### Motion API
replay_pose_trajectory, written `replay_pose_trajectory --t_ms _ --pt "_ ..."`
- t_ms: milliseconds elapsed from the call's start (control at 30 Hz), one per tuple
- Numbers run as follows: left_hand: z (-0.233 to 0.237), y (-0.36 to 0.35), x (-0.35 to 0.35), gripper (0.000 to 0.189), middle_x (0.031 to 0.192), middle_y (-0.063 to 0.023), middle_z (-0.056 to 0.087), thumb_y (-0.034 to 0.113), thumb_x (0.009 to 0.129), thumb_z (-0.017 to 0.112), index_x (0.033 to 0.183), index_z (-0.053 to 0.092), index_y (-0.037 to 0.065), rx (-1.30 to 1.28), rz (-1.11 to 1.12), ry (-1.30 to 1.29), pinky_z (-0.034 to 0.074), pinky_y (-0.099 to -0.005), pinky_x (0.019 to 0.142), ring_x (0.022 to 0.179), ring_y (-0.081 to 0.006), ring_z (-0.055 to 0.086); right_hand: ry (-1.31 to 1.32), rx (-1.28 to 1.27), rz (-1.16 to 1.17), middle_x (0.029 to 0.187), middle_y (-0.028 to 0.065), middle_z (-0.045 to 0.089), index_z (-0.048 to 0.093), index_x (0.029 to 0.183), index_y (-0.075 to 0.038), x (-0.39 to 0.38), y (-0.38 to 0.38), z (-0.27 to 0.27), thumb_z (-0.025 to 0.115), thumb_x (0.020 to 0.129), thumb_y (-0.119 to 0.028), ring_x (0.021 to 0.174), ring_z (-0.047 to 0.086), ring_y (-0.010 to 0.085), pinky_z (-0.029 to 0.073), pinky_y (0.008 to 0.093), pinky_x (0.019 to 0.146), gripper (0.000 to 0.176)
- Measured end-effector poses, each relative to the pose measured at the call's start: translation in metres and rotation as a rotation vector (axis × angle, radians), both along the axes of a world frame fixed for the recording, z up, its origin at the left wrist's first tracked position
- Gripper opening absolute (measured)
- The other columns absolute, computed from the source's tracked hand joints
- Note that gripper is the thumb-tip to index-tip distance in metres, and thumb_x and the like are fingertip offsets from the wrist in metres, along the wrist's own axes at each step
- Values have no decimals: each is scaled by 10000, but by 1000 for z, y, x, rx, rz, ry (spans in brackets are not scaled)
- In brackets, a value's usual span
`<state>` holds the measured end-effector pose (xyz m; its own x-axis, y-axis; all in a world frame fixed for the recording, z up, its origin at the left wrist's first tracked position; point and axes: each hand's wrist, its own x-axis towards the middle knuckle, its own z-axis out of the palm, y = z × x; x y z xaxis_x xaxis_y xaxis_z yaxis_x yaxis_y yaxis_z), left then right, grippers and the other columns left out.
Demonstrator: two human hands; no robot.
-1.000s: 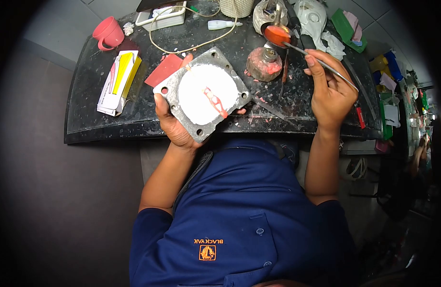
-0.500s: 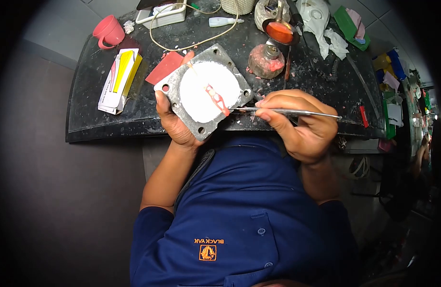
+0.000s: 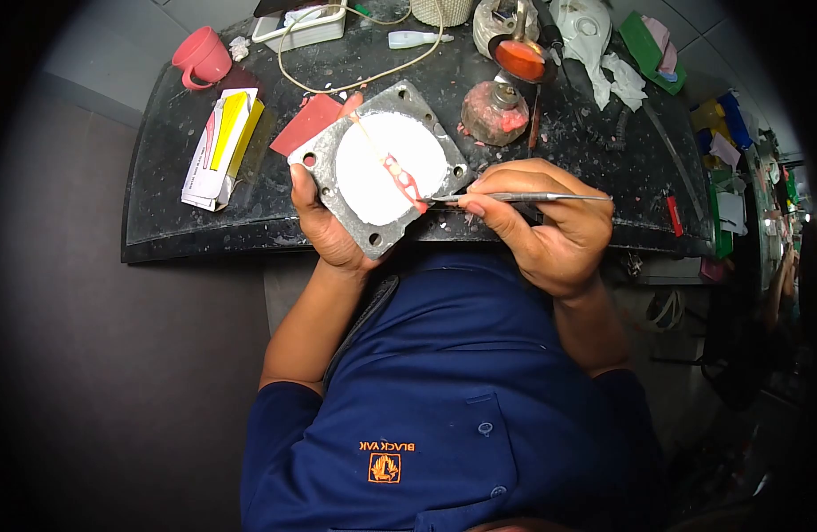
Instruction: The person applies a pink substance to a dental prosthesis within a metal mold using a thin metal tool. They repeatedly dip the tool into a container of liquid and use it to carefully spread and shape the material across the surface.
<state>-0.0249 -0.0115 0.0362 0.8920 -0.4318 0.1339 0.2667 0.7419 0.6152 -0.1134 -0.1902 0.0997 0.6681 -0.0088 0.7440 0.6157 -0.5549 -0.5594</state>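
A dark, speckled bench (image 3: 173, 232) spreads before you, with a pink mug (image 3: 202, 58) at its left end. Your left hand (image 3: 333, 232) grips the square metal plate (image 3: 407, 97) by its near-left edge; the plate lies between your 2 hands, its white disc (image 3: 360, 182) facing up. Your right hand (image 3: 564, 235) pinches a thin metal tool (image 3: 537, 197), its tip at the red pattern (image 3: 407, 184) on the disc.

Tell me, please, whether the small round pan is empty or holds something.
Not empty: glossy orange-red material shows inside the dark rim of the small round pan; I cannot tell how deep.
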Motion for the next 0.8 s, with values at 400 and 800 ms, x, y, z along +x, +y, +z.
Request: replay_pose_trajectory --t_ms 400,800 --pt "2 -1 0 1039 1542 -198 433 774 912 466 1610 225 44 0 -12 19 487 -576 1076 1369 -369 516 -17 4 -60 800 125 753 772 847 44 3 -3 4 843 799 1 706 730 195 567 281 624 96" --pt "2 0 3 1027 1544 -214 411 784 896 487 1626 175 133 -336 -208 163 533 -763 858 1315 -454 537 -88 415 -343 941 113 749 715 1047 110 36 -70 -6 759 915 10 799 711 116 586 225 630 172"
